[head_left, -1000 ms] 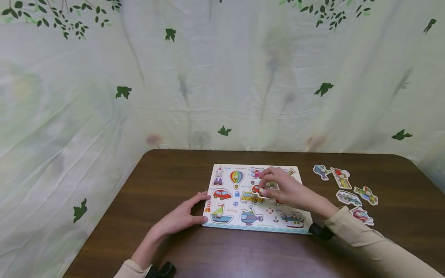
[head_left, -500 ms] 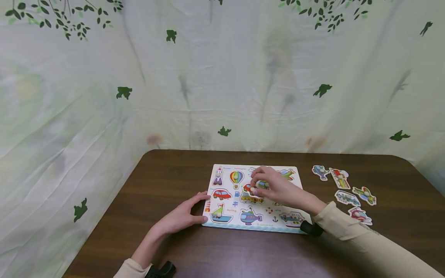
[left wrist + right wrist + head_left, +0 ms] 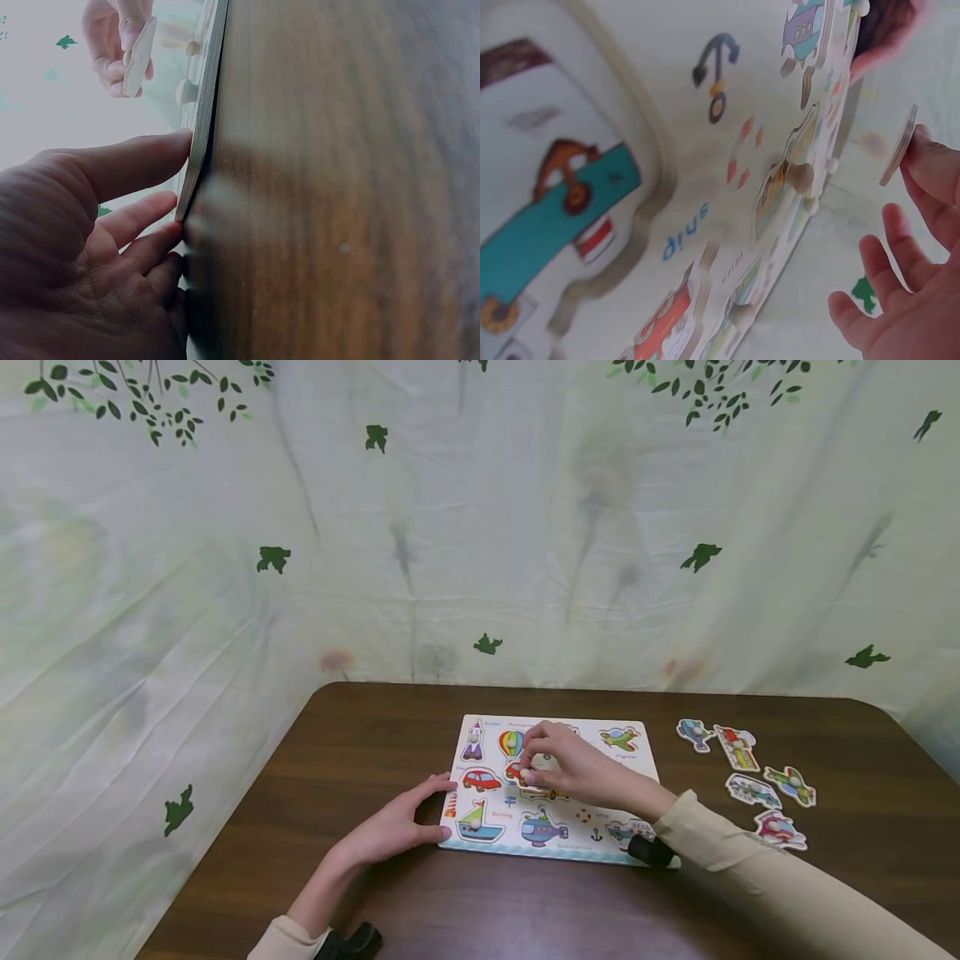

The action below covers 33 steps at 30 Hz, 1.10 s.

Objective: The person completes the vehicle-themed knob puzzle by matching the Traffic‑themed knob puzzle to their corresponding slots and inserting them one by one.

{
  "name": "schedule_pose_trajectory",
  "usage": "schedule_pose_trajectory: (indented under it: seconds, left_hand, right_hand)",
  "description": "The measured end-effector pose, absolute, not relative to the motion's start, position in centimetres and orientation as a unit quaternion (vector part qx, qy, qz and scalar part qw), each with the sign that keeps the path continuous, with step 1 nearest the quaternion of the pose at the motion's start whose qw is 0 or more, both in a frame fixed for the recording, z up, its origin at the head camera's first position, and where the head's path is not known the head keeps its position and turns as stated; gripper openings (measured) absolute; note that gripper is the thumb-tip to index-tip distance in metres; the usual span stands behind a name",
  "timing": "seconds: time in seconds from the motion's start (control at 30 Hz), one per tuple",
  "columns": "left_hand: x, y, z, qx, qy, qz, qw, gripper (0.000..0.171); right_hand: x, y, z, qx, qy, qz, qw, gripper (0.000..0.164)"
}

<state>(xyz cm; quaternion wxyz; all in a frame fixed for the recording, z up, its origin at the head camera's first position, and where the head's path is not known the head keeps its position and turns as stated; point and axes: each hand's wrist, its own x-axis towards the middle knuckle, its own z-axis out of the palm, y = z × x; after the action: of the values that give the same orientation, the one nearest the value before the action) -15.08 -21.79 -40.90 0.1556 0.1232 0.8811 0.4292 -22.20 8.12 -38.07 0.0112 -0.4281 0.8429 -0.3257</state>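
Note:
A white vehicle puzzle board (image 3: 510, 843) lies on the brown table. My left hand (image 3: 390, 827) touches its left edge, thumb and fingertips spread along the side, as the left wrist view also shows. Above the board, my right hand (image 3: 577, 768) pinches a red car puzzle piece (image 3: 513, 772) between thumb and fingers. In the right wrist view the thin edge of this piece (image 3: 900, 146) is tilted and apart from the board. Just left of it is the printed red car (image 3: 480, 779). The bus piece (image 3: 547, 794) is partly hidden under the right hand.
Loose puzzle pieces lie right of the board: a fire truck (image 3: 737, 747), a green plane (image 3: 790, 786), a ship (image 3: 753, 790), a pink piece (image 3: 780, 829) and a blue piece (image 3: 695, 735). A patterned cloth (image 3: 525, 568) hangs behind the table.
My right hand has moved left across the board with the red car piece, uncovering the plane at the upper right. The left hand stays at the board's edge.

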Motion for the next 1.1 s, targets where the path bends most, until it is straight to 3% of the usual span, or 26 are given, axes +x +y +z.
schedule_pose_trajectory:
  seconds: [1.1]
  left_hand:
    - [-14.9,-22.0,-40.7,0.141,0.878,0.432,0.146,0.059]
  right_hand:
    - [-24.0,3.6,-38.3,-0.404,0.879,-0.25,0.03,0.006]
